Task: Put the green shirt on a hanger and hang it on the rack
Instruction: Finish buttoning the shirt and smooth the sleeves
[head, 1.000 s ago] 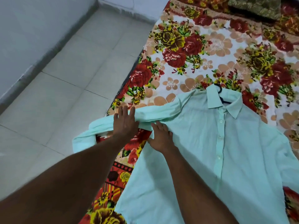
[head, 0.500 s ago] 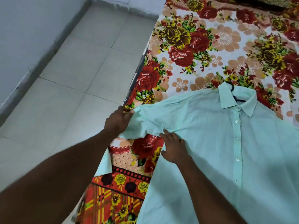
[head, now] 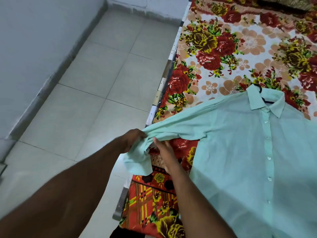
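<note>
From my remote seat I see the green shirt [head: 240,152] lying front up and buttoned on the floral bedsheet [head: 214,48], its collar towards the far side. A black hanger [head: 260,91] peeks out at the neck. The left hand [head: 133,140] has its fingers curled round the sleeve [head: 180,127] at the bed's edge, with the cuff end [head: 137,162] drooping below it over the tiled floor [head: 103,83]. The right hand [head: 165,152] is flat, its straight fingers touching the sleeve's underside just beside the left.
</note>
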